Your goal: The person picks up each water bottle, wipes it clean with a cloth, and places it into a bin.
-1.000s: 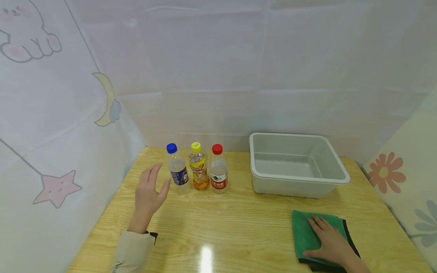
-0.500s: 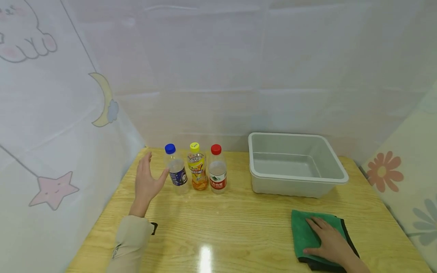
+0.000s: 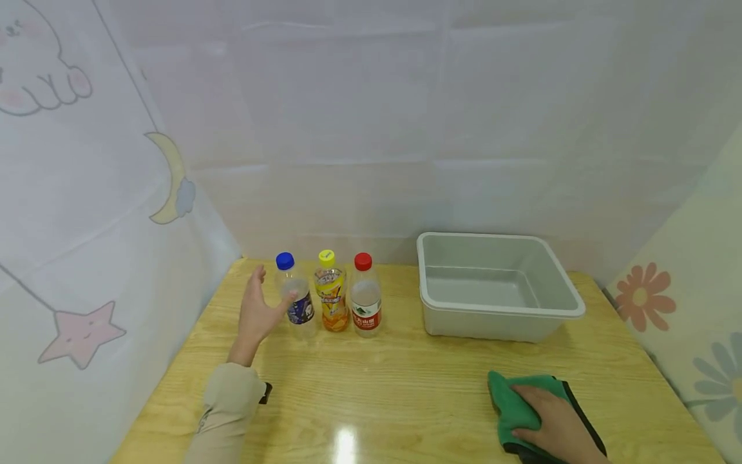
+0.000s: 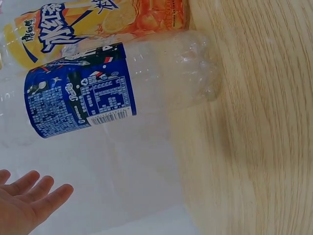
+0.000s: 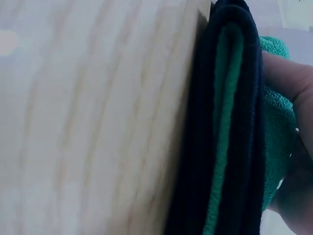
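Observation:
My left hand point(image 3: 259, 314) is at the left side of a clear plastic bottle point(image 3: 300, 309) with a blue cap. Its fingers are spread, and the thumb overlaps the bottle in the head view. In the left wrist view a gap shows between the fingers point(image 4: 41, 196) and the bottle's dark blue label point(image 4: 80, 90). At the front right my right hand point(image 3: 553, 422) grips a folded green towel point(image 3: 513, 412) with black edging, its near left part bunched up. The right wrist view shows the towel's stacked black edges point(image 5: 225, 132) beside the thumb.
An iced tea bottle point(image 3: 332, 299) with a yellow cap and a water bottle point(image 3: 366, 306) with a red cap stand upright to the right of the blue-capped one. A grey plastic bin point(image 3: 493, 306) sits at the back right of the wooden table point(image 3: 394, 399), before a white cloth backdrop.
My left hand has moved right, closer to the blue-capped bottle. The right hand went from lying flat on the towel to gripping and bunching it. The head view has shifted slightly.

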`<state>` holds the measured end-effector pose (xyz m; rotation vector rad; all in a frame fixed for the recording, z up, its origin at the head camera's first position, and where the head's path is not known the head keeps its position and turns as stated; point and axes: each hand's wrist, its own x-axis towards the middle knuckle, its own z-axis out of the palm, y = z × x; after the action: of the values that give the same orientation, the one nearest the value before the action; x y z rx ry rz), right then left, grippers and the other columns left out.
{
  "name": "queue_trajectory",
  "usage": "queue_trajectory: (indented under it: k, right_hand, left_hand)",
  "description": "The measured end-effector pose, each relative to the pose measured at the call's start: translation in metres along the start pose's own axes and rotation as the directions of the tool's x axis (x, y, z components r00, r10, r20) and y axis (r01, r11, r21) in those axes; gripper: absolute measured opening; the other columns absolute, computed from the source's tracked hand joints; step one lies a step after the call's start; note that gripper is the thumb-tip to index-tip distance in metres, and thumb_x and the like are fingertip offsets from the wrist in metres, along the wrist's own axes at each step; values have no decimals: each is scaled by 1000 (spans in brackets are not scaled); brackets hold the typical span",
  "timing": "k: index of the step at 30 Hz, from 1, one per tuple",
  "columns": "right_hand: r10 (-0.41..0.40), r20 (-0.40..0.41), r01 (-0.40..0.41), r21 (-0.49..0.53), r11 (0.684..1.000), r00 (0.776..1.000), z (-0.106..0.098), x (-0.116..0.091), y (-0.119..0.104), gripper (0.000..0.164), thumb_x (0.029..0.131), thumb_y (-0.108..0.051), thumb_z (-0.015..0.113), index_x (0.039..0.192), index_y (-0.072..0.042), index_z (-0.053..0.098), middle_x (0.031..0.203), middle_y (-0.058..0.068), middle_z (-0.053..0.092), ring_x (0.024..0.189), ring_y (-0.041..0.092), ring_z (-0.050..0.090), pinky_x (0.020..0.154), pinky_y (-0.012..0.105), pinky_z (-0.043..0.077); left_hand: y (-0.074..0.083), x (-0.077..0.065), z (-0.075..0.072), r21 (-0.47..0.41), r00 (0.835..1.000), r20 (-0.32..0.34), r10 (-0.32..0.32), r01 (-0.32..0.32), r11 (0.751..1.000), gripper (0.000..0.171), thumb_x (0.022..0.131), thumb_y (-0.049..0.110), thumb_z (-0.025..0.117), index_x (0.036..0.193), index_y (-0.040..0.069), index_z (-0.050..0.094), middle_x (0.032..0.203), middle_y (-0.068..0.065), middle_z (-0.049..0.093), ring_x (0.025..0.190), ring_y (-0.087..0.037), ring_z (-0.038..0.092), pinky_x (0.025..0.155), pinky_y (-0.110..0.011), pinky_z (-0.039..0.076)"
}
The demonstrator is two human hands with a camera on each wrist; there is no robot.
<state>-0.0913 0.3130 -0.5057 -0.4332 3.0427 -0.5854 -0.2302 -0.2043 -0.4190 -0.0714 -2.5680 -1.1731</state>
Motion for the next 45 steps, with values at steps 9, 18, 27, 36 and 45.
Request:
queue_trajectory:
  k: [9, 18, 27, 36, 45]
  right_hand:
    - [24, 16, -24, 26, 999, 1000, -2, -3, 0, 68, 60, -45, 78, 113, -5, 62, 105, 9, 64, 93, 30, 60, 77, 46, 49]
    - [56, -10, -55, 77, 995, 998, -7, -2, -3, 63, 65, -35, 78, 114, -1, 60, 103, 10, 65, 91, 29, 61, 75, 42, 51]
    - [37, -179, -11, 147, 989, 983, -4, 1, -8, 55, 64, -27, 80, 109, -2, 63, 98, 9, 66, 82, 20, 61, 64, 33, 51]
    - [-15, -311, 61, 138, 989, 950, -3, 7, -11, 52, 62, -16, 82, 107, 2, 63, 93, 11, 67, 77, 13, 61, 60, 28, 50]
    - [10, -374, 52, 155, 987, 928, -6, 10, -15, 52, 61, -13, 82, 107, 2, 63, 93, 14, 67, 77, 15, 61, 59, 29, 50]
  left_hand:
    - [-2, 3, 7, -61, 1000, 24, 16, -14, 998, 86, 82, 35, 67, 143, 4, 16, 136, -22, 35, 123, -38, 34, 96, -55, 33]
    - [-2, 2, 9, -139, 994, -7, 106, -106, 985, 70, 85, 21, 65, 138, -1, 26, 125, -25, 42, 110, -38, 46, 85, -51, 45]
    - [-2, -5, 6, -155, 990, -25, 142, -144, 977, 66, 85, 18, 66, 135, -4, 29, 125, -25, 42, 110, -39, 46, 82, -50, 48]
    - [2, -15, 4, -174, 987, -47, 157, -162, 971, 66, 83, 17, 68, 134, -3, 32, 123, -22, 43, 108, -36, 48, 81, -48, 49]
    - [10, -24, 5, -136, 975, -41, 217, -220, 966, 68, 81, 15, 71, 134, -5, 33, 122, -23, 45, 107, -35, 50, 79, -46, 50]
